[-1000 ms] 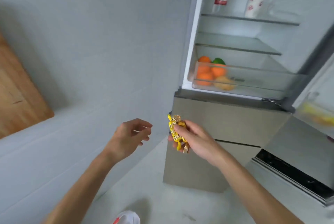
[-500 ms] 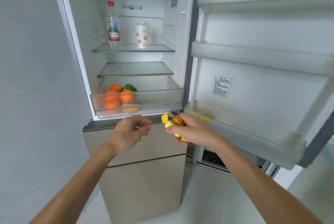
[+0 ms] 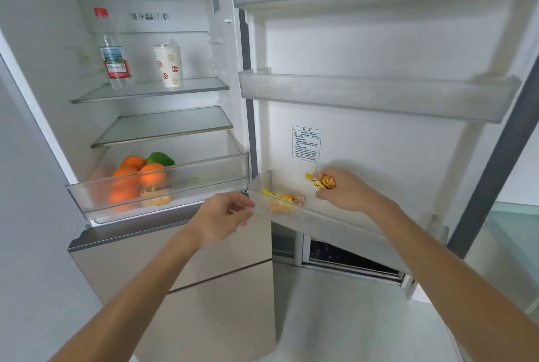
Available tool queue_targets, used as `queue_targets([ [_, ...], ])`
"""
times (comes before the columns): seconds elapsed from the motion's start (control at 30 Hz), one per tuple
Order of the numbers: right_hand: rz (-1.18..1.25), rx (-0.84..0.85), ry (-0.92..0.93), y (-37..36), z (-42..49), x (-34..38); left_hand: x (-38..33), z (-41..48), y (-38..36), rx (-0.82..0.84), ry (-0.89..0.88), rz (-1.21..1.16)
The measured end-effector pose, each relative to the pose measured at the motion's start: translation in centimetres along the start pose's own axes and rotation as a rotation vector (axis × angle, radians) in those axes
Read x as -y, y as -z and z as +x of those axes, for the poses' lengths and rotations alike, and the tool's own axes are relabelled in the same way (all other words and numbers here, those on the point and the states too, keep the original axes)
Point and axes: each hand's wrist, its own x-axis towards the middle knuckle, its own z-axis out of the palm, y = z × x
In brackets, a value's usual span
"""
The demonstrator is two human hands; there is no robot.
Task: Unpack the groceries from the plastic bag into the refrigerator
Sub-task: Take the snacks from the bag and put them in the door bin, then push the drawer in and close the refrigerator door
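Door label (image 3: 306, 144) unreadable; fruit (image 3: 124, 196) behind drawer front (image 3: 204, 177) blurred, perhaps oranges.

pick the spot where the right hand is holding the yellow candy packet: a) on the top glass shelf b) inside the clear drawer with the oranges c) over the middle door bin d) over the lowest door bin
d: the right hand grips the yellow candy packet just over the lowest door bin, where a second yellow packet lies.
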Motion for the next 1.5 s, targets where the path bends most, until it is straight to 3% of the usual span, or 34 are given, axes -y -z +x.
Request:
queue_targets([
  [0.3,-0.322,0.064,0.056,-1.5,3.7,-2.0,0.3,6.2,0.6,0.056,-0.092,0.075],
  [0.57,-0.39,0.162,0.105,-3.3,5.0,-1.2,2.8,9.6,3.6,0.035,-0.102,0.074],
  [0.77,-0.364,0.114,0.129,-2.7,3.8,-2.2,2.3,10.8,2.2,0.058,-0.171,0.097],
  [0.9,-0.241,0.058,0.178,-2.8,2.4,-1.6,2.5,10.6,1.2,-0.213,-0.243,0.203],
  [1.0,-0.12,-0.054,0.319,-4.4,2.0,2.2,4.2,9.3,2.6,-0.434,-0.15,0.211],
  [1.17,-0.199,0.003,0.545,-11.6,3.8,10.5,9.9,5.7,6.6,-0.587,-0.039,0.38],
  [1.37,-0.39,0.05,0.537,-21.0,8.5,17.0,16.1,1.3,10.5,-0.465,0.027,0.822],
  [1.5,-0.392,-0.002,0.518,-23.9,10.0,18.3,18.5,1.0,12.6,-0.341,0.055,0.899],
])
